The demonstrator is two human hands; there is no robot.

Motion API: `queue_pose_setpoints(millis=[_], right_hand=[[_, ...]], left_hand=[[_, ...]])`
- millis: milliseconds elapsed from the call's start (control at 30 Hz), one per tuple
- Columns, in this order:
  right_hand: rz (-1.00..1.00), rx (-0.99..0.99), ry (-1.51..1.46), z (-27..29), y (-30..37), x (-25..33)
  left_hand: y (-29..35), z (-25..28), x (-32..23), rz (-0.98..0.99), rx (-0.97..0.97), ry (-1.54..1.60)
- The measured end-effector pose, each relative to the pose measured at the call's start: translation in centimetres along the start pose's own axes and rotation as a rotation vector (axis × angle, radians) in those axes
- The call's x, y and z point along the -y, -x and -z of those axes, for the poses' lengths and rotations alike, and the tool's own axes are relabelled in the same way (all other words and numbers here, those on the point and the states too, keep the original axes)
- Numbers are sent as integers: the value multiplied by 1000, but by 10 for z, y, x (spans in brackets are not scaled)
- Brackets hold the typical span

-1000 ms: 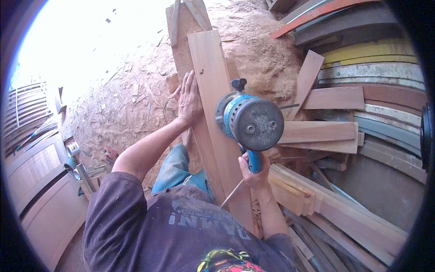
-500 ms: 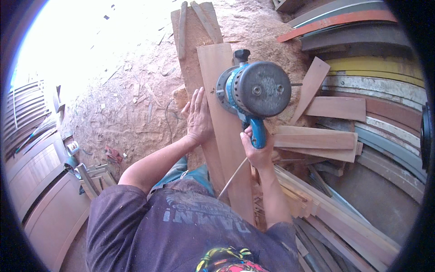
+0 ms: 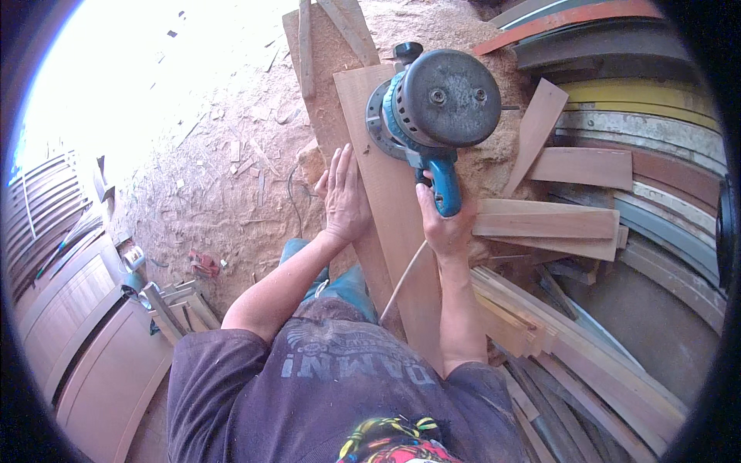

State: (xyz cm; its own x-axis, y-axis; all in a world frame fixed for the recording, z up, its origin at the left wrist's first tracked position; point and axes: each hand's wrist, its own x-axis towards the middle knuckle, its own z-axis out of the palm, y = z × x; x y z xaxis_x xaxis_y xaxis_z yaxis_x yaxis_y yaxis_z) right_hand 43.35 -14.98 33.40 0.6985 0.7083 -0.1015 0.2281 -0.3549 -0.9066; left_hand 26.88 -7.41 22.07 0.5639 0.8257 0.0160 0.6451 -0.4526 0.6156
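My right hand (image 3: 448, 228) is wrapped round the handle of a blue and black wood router (image 3: 455, 96), whose round base sits near the far end of a long wooden board (image 3: 392, 224). The bit is hidden beneath the router. My left hand (image 3: 345, 199) lies along the board's left edge, palm down with fingers stretched forward. A pale cord (image 3: 406, 279) runs from below my right hand across the board toward my body. Another wider plank (image 3: 330, 116) lies under the board's far end, with narrow strips on top of it.
Sawdust and wood scraps cover the ground (image 3: 224, 162) at left. Short boards (image 3: 552, 224) lie to the right, beside curved coloured panels (image 3: 641, 127). Long timber strips (image 3: 587, 370) are stacked at lower right. Wooden panels (image 3: 116, 363) lean at lower left, near a red object (image 3: 204, 264).
The router has slid farther away along the board in my right hand. My left hand stays flat at the board's edge, and the view has shifted slightly.
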Motion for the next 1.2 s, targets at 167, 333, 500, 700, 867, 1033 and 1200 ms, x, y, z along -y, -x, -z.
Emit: queue_pose_setpoints(millis=[167,333,500,700,867,1033,1200], right_hand=[[-8,-66,6,-9,7,2],[-178,-183,-312,-10,25,4],[-341,-365,-522,16,84,32],[-443,-725,-546,50,205,52],[-569,-1085,-469,43,325,86],[-721,-1360,-565,-11,310,12],[-730,-1565,-579,-20,283,-19]], left_hand=[[1,3,-1,5,-35,57],[6,4,1,-4,-68,86],[5,-7,10,8,-101,82],[-9,-17,8,-76,-132,111],[-24,-26,38,-316,-129,-35],[-130,-144,124,-375,-165,14],[-265,-203,254,-366,-107,-17]])
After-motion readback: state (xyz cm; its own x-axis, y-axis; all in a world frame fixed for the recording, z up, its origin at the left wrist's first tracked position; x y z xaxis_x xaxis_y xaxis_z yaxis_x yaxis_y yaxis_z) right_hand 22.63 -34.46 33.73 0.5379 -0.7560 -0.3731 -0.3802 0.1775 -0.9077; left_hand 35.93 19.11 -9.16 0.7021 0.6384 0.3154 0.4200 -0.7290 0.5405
